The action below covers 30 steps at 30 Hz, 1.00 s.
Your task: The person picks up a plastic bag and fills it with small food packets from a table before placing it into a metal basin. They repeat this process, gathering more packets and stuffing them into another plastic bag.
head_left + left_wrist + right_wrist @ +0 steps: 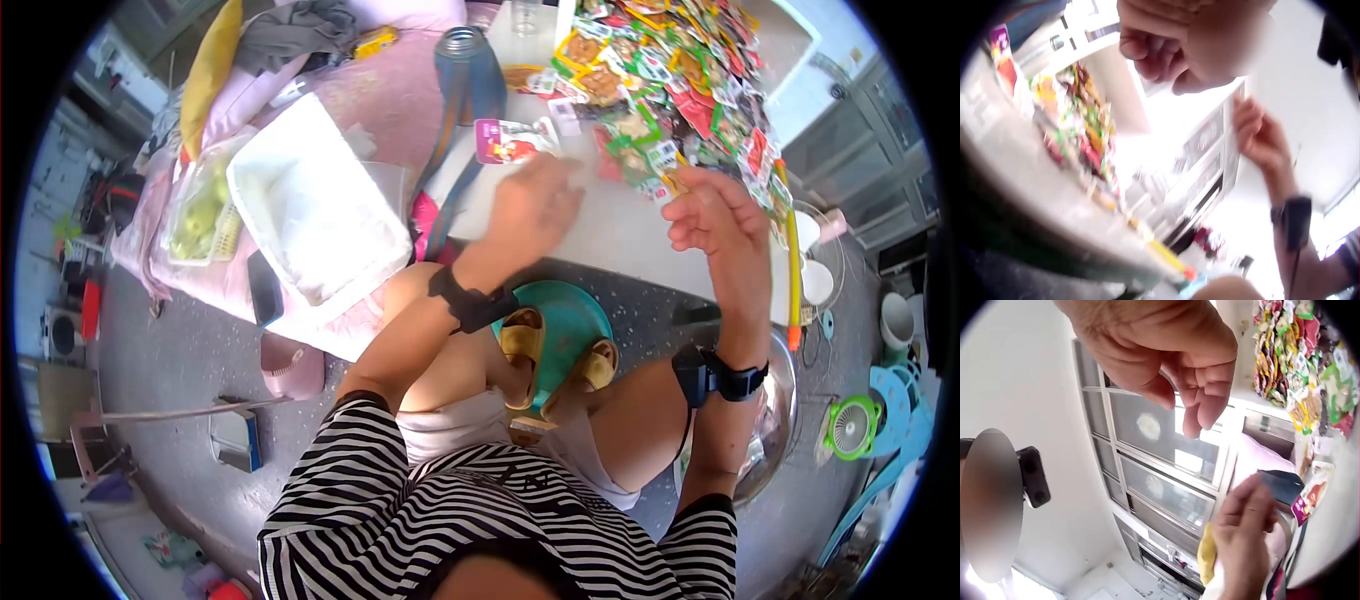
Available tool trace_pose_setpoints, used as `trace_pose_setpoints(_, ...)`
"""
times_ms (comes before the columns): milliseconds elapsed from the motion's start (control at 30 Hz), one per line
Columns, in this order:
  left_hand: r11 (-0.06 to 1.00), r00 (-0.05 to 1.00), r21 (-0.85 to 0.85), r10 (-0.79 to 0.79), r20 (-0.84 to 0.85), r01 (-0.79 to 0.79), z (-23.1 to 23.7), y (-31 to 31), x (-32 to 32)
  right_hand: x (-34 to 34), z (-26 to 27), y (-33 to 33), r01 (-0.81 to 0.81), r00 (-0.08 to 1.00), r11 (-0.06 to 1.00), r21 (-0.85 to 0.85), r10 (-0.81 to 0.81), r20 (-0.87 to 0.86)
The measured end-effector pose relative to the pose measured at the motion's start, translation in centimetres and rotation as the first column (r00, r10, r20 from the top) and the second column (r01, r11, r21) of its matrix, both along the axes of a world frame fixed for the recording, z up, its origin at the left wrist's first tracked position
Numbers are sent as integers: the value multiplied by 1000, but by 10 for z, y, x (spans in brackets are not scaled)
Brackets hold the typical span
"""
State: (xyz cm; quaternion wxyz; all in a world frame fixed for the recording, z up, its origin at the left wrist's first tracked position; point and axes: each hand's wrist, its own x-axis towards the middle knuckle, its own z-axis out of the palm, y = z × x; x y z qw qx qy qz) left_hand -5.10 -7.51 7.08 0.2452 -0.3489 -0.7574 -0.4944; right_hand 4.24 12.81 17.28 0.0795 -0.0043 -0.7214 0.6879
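Note:
My left hand, blurred, is over the white table with its fingers loosely curled; no thing shows in it. Just beyond its knuckles lies a purple, white and red packet. My right hand is raised at the table's right side, near the edge of a large heap of small colourful snack packets. In the right wrist view the fingers of that hand bend loosely, with a gap between thumb and fingers and nothing held.
A white plastic bin stands at the left by a clear box of green fruit. A blue bottle with a strap is behind my left hand. A yellow stick runs along the table's right edge. Below are a teal stool and a metal basin.

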Motion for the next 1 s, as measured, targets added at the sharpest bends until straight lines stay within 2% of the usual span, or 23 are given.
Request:
trace_pose_setpoints(67,965,963,-11,260,-66,-261,18,-45,-14,-21,-30,-2,-62,997,998,29,61,54)
trace_pose_setpoints(133,856,860,-91,500,-105,-509,17,-106,-24,-32,-68,4,-109,982,994,-18,111,151)
trace_pose_setpoints(200,570,608,-218,710,-356,-792,11,-168,-27,-40,-95,11,-122,963,992,-12,122,241)
trace_pose_setpoints(267,218,332,-324,875,-352,-920,-14,-225,-29,-43,-112,18,-104,941,993,49,82,329)
trace_pose_setpoints(333,27,171,-499,954,-245,-866,-34,-272,-29,-43,-118,22,-116,940,992,44,96,328)
trace_pose_setpoints(400,272,207,-675,962,178,-686,-30,-303,-29,-43,-112,21,-109,943,994,21,96,319)
trace_pose_setpoints(467,486,375,-556,874,309,-674,-30,-320,-27,-43,-110,18,-113,945,993,20,102,311)
trace_pose_setpoints(500,586,461,-487,810,363,-648,-31,-322,-28,-43,-110,16,-111,946,994,18,100,308)
trace_pose_setpoints(600,748,732,-288,656,183,-598,-9,-287,-25,-42,-112,10,-148,942,989,16,136,307)
trace_pose_setpoints(667,927,892,-38,371,259,-374,24,-236,-9,-41,-111,4,-198,930,980,22,181,321)
trace_pose_setpoints(700,966,894,123,158,419,-228,43,-208,3,-40,-109,1,-238,919,971,31,215,330)
trace_pose_setpoints(733,948,841,301,-81,536,-100,59,-182,15,-39,-108,-1,-277,906,960,40,247,342)
trace_pose_setpoints(767,898,787,437,-303,537,47,71,-157,23,-36,-110,-4,-326,901,945,-35,322,290)
trace_pose_setpoints(800,805,696,566,-508,507,175,78,-136,29,-33,-114,-7,-378,891,920,-105,392,230)
trace_pose_setpoints(833,731,627,642,-616,477,230,79,-120,30,-35,-124,-14,-407,880,897,-173,436,190)
trace_pose_setpoints(867,669,535,694,-701,472,265,86,-102,32,-38,-133,-21,-436,867,867,-239,476,145)
trace_pose_setpoints(933,597,482,756,-763,431,270,99,-66,36,-51,-134,-29,-519,810,785,-337,578,98)
trace_pose_setpoints(967,625,533,741,-725,436,245,99,-58,31,-55,-133,-29,-556,779,737,-383,623,69)
trace_pose_setpoints(1000,650,582,727,-686,437,220,98,-48,24,-52,-128,-25,-505,786,686,-524,616,50)
